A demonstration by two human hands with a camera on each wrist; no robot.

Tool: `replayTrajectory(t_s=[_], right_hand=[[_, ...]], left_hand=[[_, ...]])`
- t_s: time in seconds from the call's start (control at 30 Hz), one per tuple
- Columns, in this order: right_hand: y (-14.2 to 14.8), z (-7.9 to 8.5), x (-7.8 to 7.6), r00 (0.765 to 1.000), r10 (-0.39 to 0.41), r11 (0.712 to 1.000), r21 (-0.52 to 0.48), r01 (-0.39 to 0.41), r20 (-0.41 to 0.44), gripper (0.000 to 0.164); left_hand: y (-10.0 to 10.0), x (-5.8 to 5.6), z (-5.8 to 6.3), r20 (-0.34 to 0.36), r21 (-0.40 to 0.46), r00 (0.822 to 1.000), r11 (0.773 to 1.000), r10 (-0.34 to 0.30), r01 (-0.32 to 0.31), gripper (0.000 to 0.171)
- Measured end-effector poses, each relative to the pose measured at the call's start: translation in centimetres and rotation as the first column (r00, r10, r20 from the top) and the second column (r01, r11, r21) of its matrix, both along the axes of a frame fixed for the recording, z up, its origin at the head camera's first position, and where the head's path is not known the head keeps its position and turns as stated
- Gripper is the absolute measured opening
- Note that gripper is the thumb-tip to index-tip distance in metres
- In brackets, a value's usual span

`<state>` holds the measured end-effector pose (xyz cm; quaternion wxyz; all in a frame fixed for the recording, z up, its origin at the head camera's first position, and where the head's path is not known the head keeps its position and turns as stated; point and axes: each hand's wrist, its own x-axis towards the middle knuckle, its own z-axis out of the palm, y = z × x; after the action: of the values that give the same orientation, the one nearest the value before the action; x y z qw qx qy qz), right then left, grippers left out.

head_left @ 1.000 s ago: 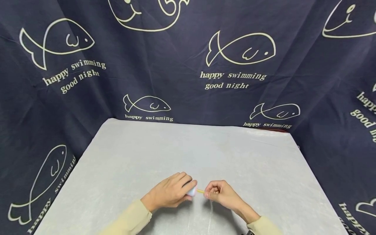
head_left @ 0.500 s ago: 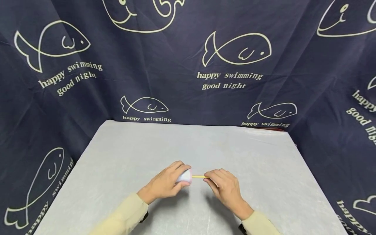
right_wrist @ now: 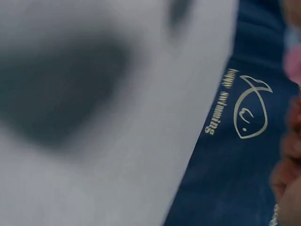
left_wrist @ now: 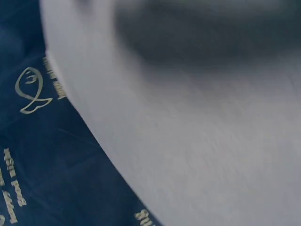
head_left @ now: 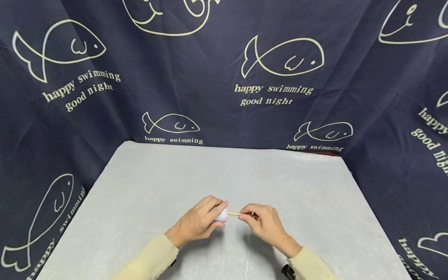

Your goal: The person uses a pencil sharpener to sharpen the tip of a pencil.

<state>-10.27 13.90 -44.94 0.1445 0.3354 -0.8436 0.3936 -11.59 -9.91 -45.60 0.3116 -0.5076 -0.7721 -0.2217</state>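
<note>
Head view, from the left: a dark blue curtain (head_left: 217,66) is hung around the desk (head_left: 168,175), and on it outlines of fishes and words such as "happy swimming" are printed in a pale colour. The desk is covered with a whitish cloth. From the near edge, a cream left sleeve (head_left: 147,256) is stretched inward, and at its end the left hand (head_left: 197,221) is seen. By its grip a pale blue object (head_left: 221,215) with a pinkish rim is grasped, the fingers and thumb being curled around it; this object is held above the near middle part of the desk, with its pinkish end turned toward the right hand. Next, a thin yellow stick (head_left: 233,214) is seen, placed between the two hands, nearly level. Its left end is brought to the pinkish end; whether it is inserted cannot be told. Its other end is pinched by the grip of the right hand (head_left: 267,227). Farther right, a small black item (head_left: 288,271) is seen just beside the cream right sleeve (head_left: 313,266). At the far right corner of the desk, a red edge (head_left: 327,154) is shown.
</note>
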Motion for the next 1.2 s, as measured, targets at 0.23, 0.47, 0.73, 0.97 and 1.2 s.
replayTrajectory(t_s=[0.23,0.47,0.73,0.97,1.2], right_hand=[[0.2,0.5,-0.2,0.879,0.021,1.000,-0.027,-0.010,0.477,0.011],[0.1,-0.5,0.3,0.976,-0.075,0.992,0.085,0.094,-0.204,0.008],[0.2,-0.4,0.1,0.672,-0.035,0.971,0.133,0.198,-0.740,0.028],[-0.7,0.7,0.3,0.524,-0.051,0.982,0.052,0.180,-0.850,0.034],[-0.5,-0.1,0.8,0.918,-0.096,0.992,0.044,0.122,-0.385,0.027]], left_hand=[[0.3,-0.2,-0.5,-0.283,-0.007,0.958,0.998,0.050,-0.054,0.045],[0.0,0.0,-0.6,0.078,0.072,0.996,0.996,0.042,-0.048,0.043],[-0.4,0.6,0.7,0.763,0.121,0.646,0.986,-0.020,-0.112,0.035],[-0.7,-0.4,0.8,0.938,0.171,0.301,0.985,-0.171,0.024,0.035],[0.0,0.3,0.9,0.741,0.027,0.671,0.999,-0.042,0.033,0.035]])
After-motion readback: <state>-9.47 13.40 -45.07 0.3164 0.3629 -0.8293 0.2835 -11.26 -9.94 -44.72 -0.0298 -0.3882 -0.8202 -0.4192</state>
